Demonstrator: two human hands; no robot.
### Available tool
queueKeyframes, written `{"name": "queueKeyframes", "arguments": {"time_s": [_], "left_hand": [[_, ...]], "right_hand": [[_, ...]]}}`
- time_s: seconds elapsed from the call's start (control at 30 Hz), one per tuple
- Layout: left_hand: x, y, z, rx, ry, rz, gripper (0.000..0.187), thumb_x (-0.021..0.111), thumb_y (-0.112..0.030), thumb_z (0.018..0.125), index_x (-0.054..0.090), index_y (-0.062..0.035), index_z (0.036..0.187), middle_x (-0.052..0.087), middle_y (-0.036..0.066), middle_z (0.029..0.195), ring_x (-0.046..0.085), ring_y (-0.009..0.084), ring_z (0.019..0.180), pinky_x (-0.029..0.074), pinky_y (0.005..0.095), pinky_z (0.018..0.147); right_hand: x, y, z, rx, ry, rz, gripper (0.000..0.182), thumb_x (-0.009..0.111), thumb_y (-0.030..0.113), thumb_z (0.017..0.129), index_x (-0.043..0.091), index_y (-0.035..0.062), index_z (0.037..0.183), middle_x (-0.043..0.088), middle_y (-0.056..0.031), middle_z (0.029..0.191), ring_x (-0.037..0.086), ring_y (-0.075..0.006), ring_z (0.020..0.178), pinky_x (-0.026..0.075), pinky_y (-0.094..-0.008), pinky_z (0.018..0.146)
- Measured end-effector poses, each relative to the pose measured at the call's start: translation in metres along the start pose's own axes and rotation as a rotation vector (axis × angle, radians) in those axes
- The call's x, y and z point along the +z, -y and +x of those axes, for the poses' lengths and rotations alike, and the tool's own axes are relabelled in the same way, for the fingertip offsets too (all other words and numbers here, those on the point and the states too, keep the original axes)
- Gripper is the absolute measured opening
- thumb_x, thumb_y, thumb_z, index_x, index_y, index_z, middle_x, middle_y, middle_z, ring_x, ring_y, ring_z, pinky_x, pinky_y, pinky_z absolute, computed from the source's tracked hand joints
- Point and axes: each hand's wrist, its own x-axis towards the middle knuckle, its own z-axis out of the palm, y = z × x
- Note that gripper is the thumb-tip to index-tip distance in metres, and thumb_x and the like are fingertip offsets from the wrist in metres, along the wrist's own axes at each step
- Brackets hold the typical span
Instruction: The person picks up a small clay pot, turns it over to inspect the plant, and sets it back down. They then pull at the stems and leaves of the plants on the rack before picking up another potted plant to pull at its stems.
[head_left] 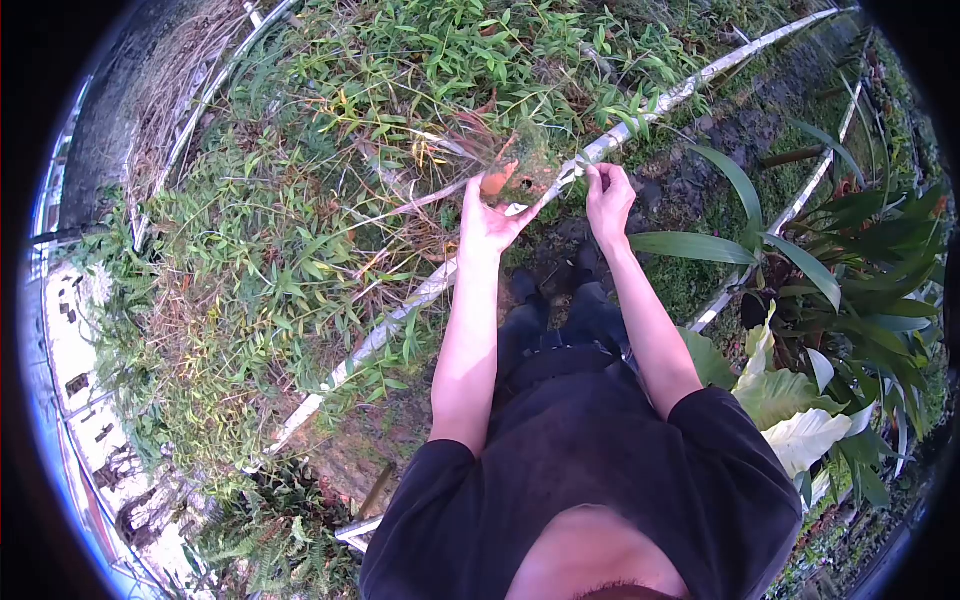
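Observation:
My left hand (488, 222) is curled around the near side of a small mossy terracotta pot (498, 180), with thumb and fingers apart on either side of it. Thin bare stems and reddish roots spread from the pot toward the left. To its right, my right hand (610, 203) is closed in a pinch, fingertips beside a pale strip (570, 172) at the white rail. What lies between those fingertips is too small to make out. Both hands are held over the rail (430, 288) at the edge of the plant bed.
Dense leafy plants (290, 240) fill the bed ahead and to the left. A second pale rail (720, 298) runs on the right, beside long strap-shaped leaves (690, 247) and a broad pale leaf (800, 440). My shoes (585, 265) stand on the dark mossy path.

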Motion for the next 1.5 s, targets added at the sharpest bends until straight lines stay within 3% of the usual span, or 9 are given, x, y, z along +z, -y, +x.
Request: {"name": "queueKeyframes", "arguments": {"time_s": [0.2,0.43,0.6,0.7,0.77,0.9,1.17,1.33,1.5], "left_hand": [[0.003,0.001,-0.001,0.014,-0.047,0.027,0.059,0.061,-0.038,0.09,0.041,-0.0089,0.138,0.039,0.021,0.141,0.044,0.0406,0.131,0.041,0.0654,0.106],[-0.013,0.004,0.014,0.003,0.014,0.074,0.054,0.058,-0.038,0.093,0.045,-0.0093,0.136,0.04,0.022,0.142,0.046,0.0418,0.13,0.04,0.0655,0.107],[-0.02,0.005,0.016,0.046,-0.079,0.082,0.059,0.063,-0.039,0.091,0.042,-0.0096,0.137,0.036,0.021,0.144,0.045,0.0433,0.131,0.04,0.0667,0.106],[-0.022,0.005,0.015,0.016,-0.02,0.08,0.061,0.065,-0.038,0.09,0.04,-0.0102,0.138,0.034,0.021,0.144,0.045,0.0432,0.131,0.043,0.0659,0.104],[-0.021,0.006,0.014,0.018,-0.017,0.091,0.058,0.063,-0.038,0.091,0.042,-0.0106,0.137,0.037,0.02,0.142,0.045,0.0425,0.13,0.045,0.0649,0.102],[-0.02,0.007,0.016,0.03,0.035,0.108,0.052,0.059,-0.04,0.095,0.044,-0.0113,0.135,0.043,0.018,0.137,0.047,0.0408,0.128,0.049,0.0627,0.098],[-0.008,0.012,0.008,0.058,0.034,0.096,0.043,0.054,-0.043,0.098,0.052,-0.0119,0.127,0.051,0.013,0.13,0.052,0.0309,0.122,0.042,0.0625,0.101],[-0.011,0.008,0.007,0.039,0.041,0.084,0.051,0.059,-0.043,0.095,0.047,-0.0112,0.133,0.043,0.016,0.138,0.048,0.0371,0.126,0.04,0.0638,0.105],[-0.011,0.004,-0.001,0.019,-0.023,0.087,0.061,0.064,-0.042,0.092,0.041,-0.01,0.138,0.04,0.019,0.139,0.045,0.0419,0.127,0.038,0.0659,0.107]], "right_hand": [[-0.009,0.026,-0.019,-0.047,0.203,0.125,0.031,0.069,0.014,0.091,0.066,-0.0034,0.116,0.07,-0.0187,0.101,0.071,-0.029,0.082,0.056,-0.0373,0.07],[0.0,0.044,-0.018,-0.199,0.3,-0.037,0.03,0.065,0.024,0.094,0.061,-0.0029,0.081,0.059,-0.022,0.066,0.058,-0.0404,0.058,0.046,-0.0452,0.057],[-0.016,0.041,-0.014,0.076,0.237,0.567,0.032,0.052,0.02,0.105,0.059,0.0012,0.08,0.052,0.004,0.059,0.047,-0.0002,0.057,0.037,-0.0215,0.05],[-0.026,0.042,-0.004,-0.056,0.254,-0.115,0.023,0.069,0.02,0.093,0.065,-0.0007,0.101,0.066,-0.0084,0.077,0.063,-0.0188,0.061,0.05,-0.0342,0.06],[-0.018,0.039,-0.012,-0.001,0.276,-0.033,0.035,0.075,0.019,0.085,0.064,0.0001,0.113,0.068,-0.0134,0.095,0.068,-0.0281,0.075,0.054,-0.0394,0.072],[-0.011,0.061,-0.021,-0.266,0.312,-0.03,0.054,0.081,0.024,0.08,0.063,0.0024,0.125,0.063,-0.0131,0.113,0.067,-0.0279,0.091,0.055,-0.0374,0.079],[0.035,0.049,-0.024,-0.319,0.065,0.107,0.025,0.083,0.015,0.077,0.076,0.0019,0.097,0.069,-0.009,0.085,0.065,-0.0227,0.072,0.052,-0.0329,0.066],[0.032,0.051,-0.011,-0.172,0.042,0.265,0.008,0.071,0.002,0.086,0.065,-0.0029,0.086,0.059,-0.0077,0.078,0.056,-0.0158,0.062,0.046,-0.0298,0.058],[0.019,0.034,0.011,0.115,-0.074,0.271,0.016,0.06,0.014,0.1,0.064,-0.001,0.104,0.063,-0.001,0.075,0.057,-0.0083,0.065,0.049,-0.0254,0.062]]}}
